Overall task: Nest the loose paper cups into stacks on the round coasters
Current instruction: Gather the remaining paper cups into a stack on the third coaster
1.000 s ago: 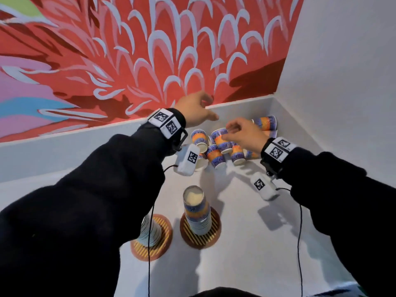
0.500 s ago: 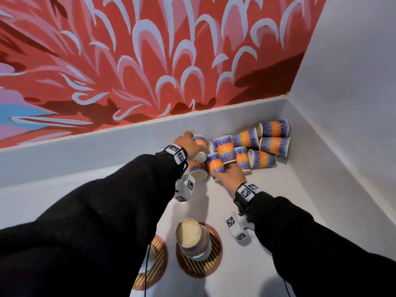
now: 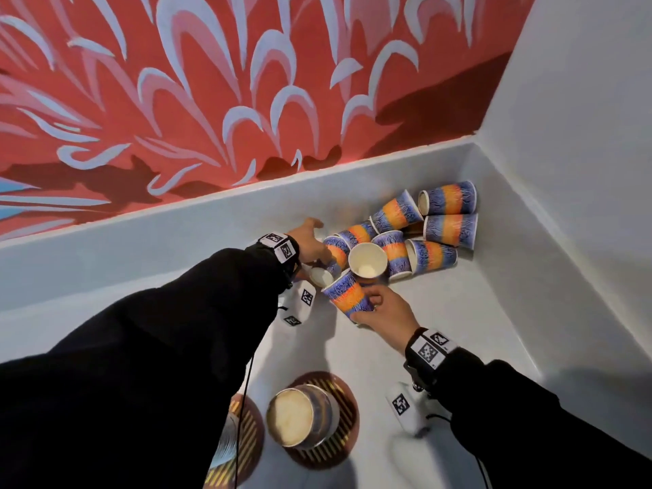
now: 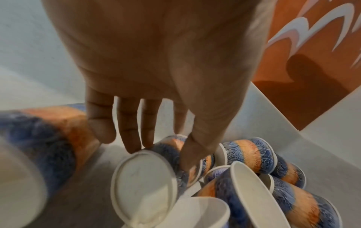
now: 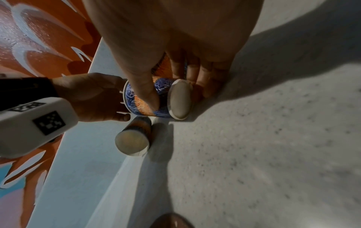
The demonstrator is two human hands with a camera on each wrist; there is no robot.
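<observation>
Right now the right hand (image 3: 386, 312) grips a paper cup (image 3: 347, 296) by its blue-and-orange side, thumb on one side and fingers curled round the other, the cup tilted with its white base toward the person's left; the right wrist view shows the thumb (image 5: 145, 92) pressed against the patterned wall and the base (image 5: 179, 99) beside the fingers. Just behind it an open cup (image 3: 367, 260) shows its white inside, mouth up toward the head camera. The left hand (image 3: 307, 241) reaches into the near-left edge of the loose cup pile (image 3: 423, 227), which lies on its sides in the far right corner of the white counter (image 3: 458, 330); in the left wrist view its fingers (image 4: 129, 131) and thumb close on a lying cup (image 4: 171, 148) at the edge of the pile, pinching it near its base. Closer to the person, a stack of nested cups (image 3: 300, 418) stands on a round striped coaster (image 3: 338, 450), and a second coaster (image 3: 247, 439) to its left, partly hidden by the black sleeve (image 3: 158, 347), carries another stack that is mostly covered. A red floral mural (image 3: 211, 82) fills the wall behind the counter.
</observation>
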